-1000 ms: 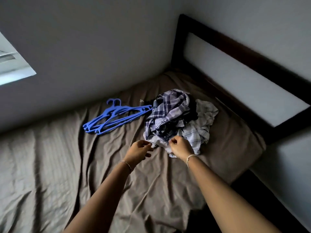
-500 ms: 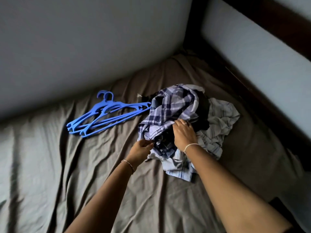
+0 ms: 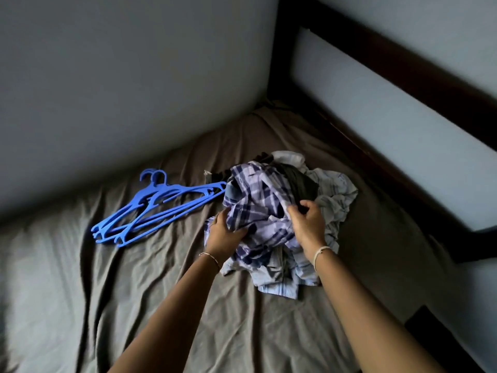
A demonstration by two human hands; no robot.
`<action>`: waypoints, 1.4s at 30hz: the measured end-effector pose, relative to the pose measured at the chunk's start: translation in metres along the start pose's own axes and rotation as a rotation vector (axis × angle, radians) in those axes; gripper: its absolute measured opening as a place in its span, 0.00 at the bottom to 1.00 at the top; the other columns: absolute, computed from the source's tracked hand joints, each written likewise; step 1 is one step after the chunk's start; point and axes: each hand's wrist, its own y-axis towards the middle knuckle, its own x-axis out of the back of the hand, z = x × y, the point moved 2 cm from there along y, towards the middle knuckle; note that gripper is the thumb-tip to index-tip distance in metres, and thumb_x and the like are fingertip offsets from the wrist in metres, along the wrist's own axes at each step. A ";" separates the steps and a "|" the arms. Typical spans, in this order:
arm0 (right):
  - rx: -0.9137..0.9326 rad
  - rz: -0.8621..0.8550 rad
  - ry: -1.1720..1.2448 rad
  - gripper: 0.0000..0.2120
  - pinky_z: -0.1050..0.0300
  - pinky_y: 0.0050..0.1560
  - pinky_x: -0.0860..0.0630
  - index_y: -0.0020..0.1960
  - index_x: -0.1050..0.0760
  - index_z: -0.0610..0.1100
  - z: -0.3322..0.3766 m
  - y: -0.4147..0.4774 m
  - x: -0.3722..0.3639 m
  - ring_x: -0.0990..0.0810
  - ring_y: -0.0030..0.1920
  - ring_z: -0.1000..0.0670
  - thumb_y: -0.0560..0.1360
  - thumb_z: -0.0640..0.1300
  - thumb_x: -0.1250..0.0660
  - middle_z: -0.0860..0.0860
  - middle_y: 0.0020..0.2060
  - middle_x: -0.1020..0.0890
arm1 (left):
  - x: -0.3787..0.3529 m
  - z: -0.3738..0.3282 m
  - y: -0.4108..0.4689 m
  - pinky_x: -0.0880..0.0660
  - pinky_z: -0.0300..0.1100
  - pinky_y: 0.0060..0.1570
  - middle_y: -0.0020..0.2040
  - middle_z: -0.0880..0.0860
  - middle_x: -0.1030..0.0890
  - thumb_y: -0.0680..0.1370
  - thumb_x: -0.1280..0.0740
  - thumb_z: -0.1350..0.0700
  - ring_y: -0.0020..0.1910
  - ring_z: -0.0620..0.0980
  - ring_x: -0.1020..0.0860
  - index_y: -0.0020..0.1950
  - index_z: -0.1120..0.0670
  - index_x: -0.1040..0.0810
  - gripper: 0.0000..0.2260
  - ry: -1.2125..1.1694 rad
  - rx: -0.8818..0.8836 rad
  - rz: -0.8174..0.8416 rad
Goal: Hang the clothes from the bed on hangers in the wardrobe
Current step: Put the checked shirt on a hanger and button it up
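Observation:
A crumpled pile of clothes lies on the bed. On top is a blue and white plaid shirt (image 3: 255,195), with a dark garment (image 3: 301,181) behind it and a pale striped shirt (image 3: 336,189) to the right. My left hand (image 3: 224,232) grips the plaid shirt at its left side. My right hand (image 3: 306,222) pinches the same shirt's fabric at the right. A stack of blue plastic hangers (image 3: 158,208) lies to the left of the pile, its end touching the clothes.
The bed is covered by a wrinkled grey-brown sheet (image 3: 134,292). A grey wall (image 3: 134,76) runs along the far side. The dark wooden headboard (image 3: 403,71) stands at the right. No wardrobe is in view.
Both hands have gone from the pile's near edge up onto the plaid shirt and closed on it. The view has shifted closer to the pile.

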 end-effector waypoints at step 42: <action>0.642 0.060 0.403 0.24 0.70 0.52 0.25 0.68 0.29 0.47 0.232 -0.097 0.129 0.23 0.58 0.61 0.74 0.52 0.31 0.56 0.60 0.24 | 0.028 -0.310 -0.085 0.21 0.49 0.50 0.52 0.57 0.19 0.75 0.38 0.72 0.51 0.55 0.20 0.60 0.53 0.25 0.19 -0.571 -0.642 0.406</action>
